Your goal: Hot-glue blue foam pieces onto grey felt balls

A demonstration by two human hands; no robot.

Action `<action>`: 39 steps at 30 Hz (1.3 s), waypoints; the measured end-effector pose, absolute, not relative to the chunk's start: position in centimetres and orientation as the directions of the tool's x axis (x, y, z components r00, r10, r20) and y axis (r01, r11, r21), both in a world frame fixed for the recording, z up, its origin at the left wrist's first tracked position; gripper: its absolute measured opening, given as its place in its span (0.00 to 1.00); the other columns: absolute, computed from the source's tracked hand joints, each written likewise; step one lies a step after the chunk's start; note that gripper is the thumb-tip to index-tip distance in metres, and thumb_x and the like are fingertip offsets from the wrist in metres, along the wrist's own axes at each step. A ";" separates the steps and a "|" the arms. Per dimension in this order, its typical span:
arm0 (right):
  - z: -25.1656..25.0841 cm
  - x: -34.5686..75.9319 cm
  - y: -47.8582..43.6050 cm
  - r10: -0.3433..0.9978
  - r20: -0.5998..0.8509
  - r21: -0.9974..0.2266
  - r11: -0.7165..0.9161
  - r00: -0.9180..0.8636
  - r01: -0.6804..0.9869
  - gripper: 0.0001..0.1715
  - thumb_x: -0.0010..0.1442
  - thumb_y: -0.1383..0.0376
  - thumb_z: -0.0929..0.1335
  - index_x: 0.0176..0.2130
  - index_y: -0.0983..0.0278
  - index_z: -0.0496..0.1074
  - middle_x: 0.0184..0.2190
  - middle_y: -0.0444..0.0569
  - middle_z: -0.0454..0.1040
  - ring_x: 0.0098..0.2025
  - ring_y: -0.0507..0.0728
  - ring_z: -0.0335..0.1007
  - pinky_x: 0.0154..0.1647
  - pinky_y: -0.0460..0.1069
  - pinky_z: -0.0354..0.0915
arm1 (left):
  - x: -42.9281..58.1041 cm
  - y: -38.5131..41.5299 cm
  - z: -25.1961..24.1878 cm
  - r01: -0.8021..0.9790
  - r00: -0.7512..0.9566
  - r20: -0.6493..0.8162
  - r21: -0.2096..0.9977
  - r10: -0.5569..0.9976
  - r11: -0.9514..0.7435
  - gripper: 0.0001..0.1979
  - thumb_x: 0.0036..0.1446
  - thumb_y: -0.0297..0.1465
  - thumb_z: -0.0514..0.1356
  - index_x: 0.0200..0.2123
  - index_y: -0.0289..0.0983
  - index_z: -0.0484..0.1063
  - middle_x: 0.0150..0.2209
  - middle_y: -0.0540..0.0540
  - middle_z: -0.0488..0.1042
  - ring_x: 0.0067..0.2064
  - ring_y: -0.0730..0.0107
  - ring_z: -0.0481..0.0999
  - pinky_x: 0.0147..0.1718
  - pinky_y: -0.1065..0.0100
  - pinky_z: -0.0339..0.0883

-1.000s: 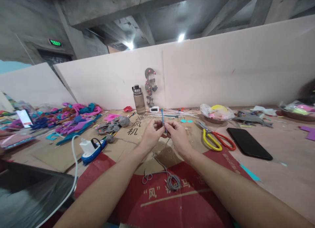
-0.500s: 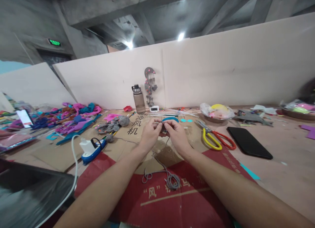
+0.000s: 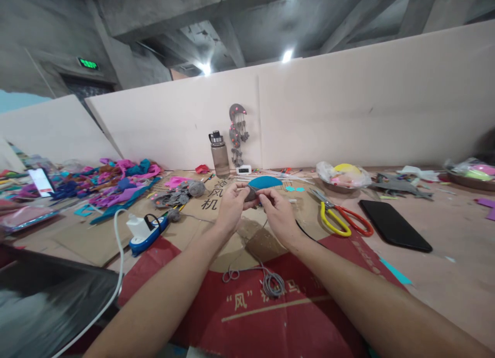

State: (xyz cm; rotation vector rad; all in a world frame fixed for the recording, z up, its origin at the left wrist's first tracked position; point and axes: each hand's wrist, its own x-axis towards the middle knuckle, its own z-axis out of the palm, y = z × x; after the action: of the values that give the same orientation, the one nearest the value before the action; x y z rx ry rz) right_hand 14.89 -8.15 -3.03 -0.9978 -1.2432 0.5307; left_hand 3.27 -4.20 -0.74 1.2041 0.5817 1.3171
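Note:
Both my hands are raised over the cardboard [image 3: 216, 213] at the table's middle. My left hand [image 3: 230, 206] and my right hand [image 3: 279, 211] pinch a small blue felt piece [image 3: 265, 182] between their fingertips; the piece now shows its flat curved face. A small grey bit sits under the blue felt at my left fingertips. A thin grey cord [image 3: 268, 280] trails from near my right hand down to a loose coil on the red printed cardboard.
Yellow-and-red scissors [image 3: 340, 221] and a black phone [image 3: 394, 225] lie to the right. A water bottle [image 3: 219, 154] and a grey felt hanging [image 3: 237, 133] stand at the back wall. A power strip [image 3: 145, 229] and coloured felt scraps [image 3: 116, 185] lie left.
The blue felt piece turned from edge-on to face-on between my fingers. My hands shifted slightly, and the cord coil on the red cardboard moved a little.

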 end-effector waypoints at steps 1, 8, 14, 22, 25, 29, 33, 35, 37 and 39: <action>-3.1 14.9 -8.1 0.797 0.533 -0.846 0.506 0.284 0.166 0.09 0.57 0.60 0.65 0.36 0.60 0.73 0.31 0.45 0.71 0.33 0.53 0.63 0.34 0.47 0.59 | 3.3 -4.3 -0.6 -0.421 0.239 0.290 0.891 0.927 -0.170 0.12 0.48 0.32 0.63 0.34 0.36 0.65 0.32 0.48 0.74 0.34 0.71 0.76 0.38 0.61 0.74; -3.1 15.0 -8.0 0.789 0.554 -0.833 0.517 0.267 0.199 0.09 0.57 0.60 0.64 0.35 0.61 0.72 0.34 0.46 0.72 0.38 0.55 0.64 0.43 0.50 0.60 | 3.1 -4.6 -0.1 -0.453 0.264 0.305 0.877 0.915 -0.161 0.15 0.44 0.30 0.66 0.34 0.35 0.65 0.30 0.49 0.74 0.32 0.73 0.75 0.40 0.61 0.73; -2.7 14.9 -8.2 0.798 0.548 -0.834 0.498 0.250 0.237 0.10 0.57 0.61 0.63 0.36 0.61 0.72 0.36 0.47 0.73 0.40 0.56 0.66 0.45 0.51 0.60 | 3.1 -3.9 -0.5 -0.437 0.222 0.280 0.885 0.934 -0.161 0.13 0.42 0.33 0.68 0.28 0.33 0.69 0.27 0.50 0.73 0.30 0.74 0.75 0.40 0.63 0.73; -2.9 14.8 -9.4 0.747 0.665 -0.510 0.443 0.011 0.738 0.15 0.58 0.64 0.63 0.44 0.62 0.72 0.46 0.55 0.70 0.49 0.62 0.60 0.51 0.58 0.56 | 0.3 -0.1 -0.1 -0.511 0.059 0.247 0.840 0.967 -0.183 0.07 0.48 0.28 0.63 0.28 0.33 0.68 0.30 0.45 0.76 0.33 0.69 0.78 0.36 0.65 0.74; -2.9 14.7 -10.1 0.732 0.670 -0.238 0.369 -0.123 0.898 0.28 0.57 0.66 0.63 0.57 0.61 0.64 0.61 0.52 0.59 0.58 0.68 0.50 0.54 0.62 0.51 | -0.9 1.5 -0.1 -0.530 -0.007 0.236 0.823 0.972 -0.204 0.05 0.50 0.27 0.62 0.30 0.32 0.69 0.30 0.43 0.77 0.32 0.69 0.79 0.36 0.66 0.74; -2.7 14.6 -10.6 0.745 0.626 -0.075 0.349 -0.228 0.934 0.36 0.58 0.66 0.61 0.65 0.59 0.52 0.65 0.47 0.52 0.60 0.67 0.46 0.54 0.61 0.50 | -1.0 2.1 -0.7 -0.537 0.002 0.241 0.819 0.971 -0.202 0.05 0.49 0.26 0.62 0.30 0.32 0.69 0.30 0.44 0.77 0.32 0.70 0.78 0.35 0.67 0.74; -2.3 14.5 -10.8 0.757 0.612 -0.057 0.332 -0.229 0.942 0.35 0.59 0.65 0.60 0.65 0.59 0.51 0.65 0.47 0.53 0.58 0.67 0.49 0.53 0.60 0.51 | -0.2 1.7 -1.6 -0.507 0.066 0.228 0.846 0.971 -0.164 0.07 0.45 0.27 0.65 0.29 0.31 0.69 0.28 0.46 0.76 0.30 0.71 0.77 0.34 0.67 0.75; -2.2 14.5 -10.9 0.754 0.617 -0.073 0.339 -0.224 0.938 0.35 0.59 0.65 0.61 0.64 0.59 0.52 0.64 0.48 0.53 0.58 0.67 0.49 0.54 0.60 0.51 | 0.2 1.5 -1.9 -0.484 0.090 0.229 0.861 0.969 -0.158 0.09 0.45 0.29 0.66 0.28 0.31 0.70 0.27 0.46 0.75 0.29 0.73 0.76 0.35 0.66 0.75; -2.0 14.5 -11.1 0.751 0.623 -0.092 0.351 -0.221 0.932 0.34 0.59 0.65 0.61 0.64 0.59 0.53 0.64 0.49 0.54 0.58 0.66 0.49 0.55 0.60 0.50 | 0.3 1.3 -2.0 -0.472 0.102 0.229 0.868 0.968 -0.156 0.09 0.44 0.30 0.67 0.27 0.32 0.70 0.25 0.48 0.74 0.27 0.74 0.75 0.35 0.66 0.75; -1.9 14.5 -11.3 0.748 0.628 -0.109 0.359 -0.216 0.927 0.33 0.60 0.65 0.61 0.64 0.59 0.54 0.63 0.49 0.54 0.57 0.65 0.50 0.56 0.60 0.49 | 0.4 1.3 -2.0 -0.471 0.106 0.227 0.869 0.968 -0.152 0.10 0.44 0.30 0.67 0.27 0.32 0.70 0.25 0.48 0.73 0.27 0.75 0.74 0.36 0.64 0.75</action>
State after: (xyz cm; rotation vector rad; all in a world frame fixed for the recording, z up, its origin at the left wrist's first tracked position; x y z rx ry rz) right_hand 14.55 -11.27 -1.86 -1.4474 -2.0281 -0.3886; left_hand 0.38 1.27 -1.99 1.0524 0.6395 1.4189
